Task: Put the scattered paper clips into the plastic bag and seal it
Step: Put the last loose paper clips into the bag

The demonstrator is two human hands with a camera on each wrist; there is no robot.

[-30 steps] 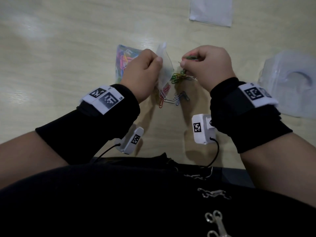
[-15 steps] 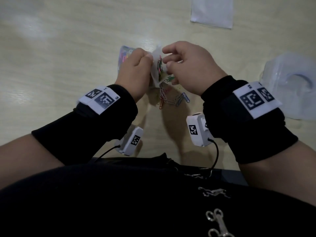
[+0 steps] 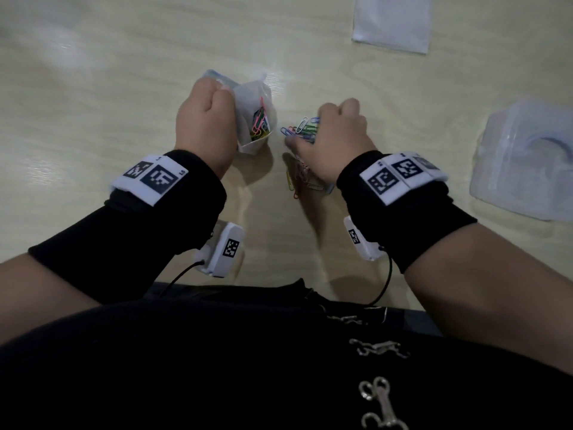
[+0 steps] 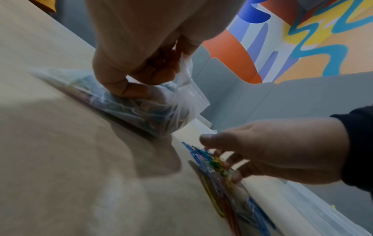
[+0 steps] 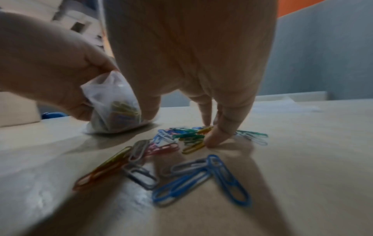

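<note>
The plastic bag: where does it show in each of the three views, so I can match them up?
Head: plastic bag upper centre, held by the left hand.
Left wrist: plastic bag centre, under the fingers.
Right wrist: plastic bag left of centre.
Shared landmark: loose paper clips on the table.
</note>
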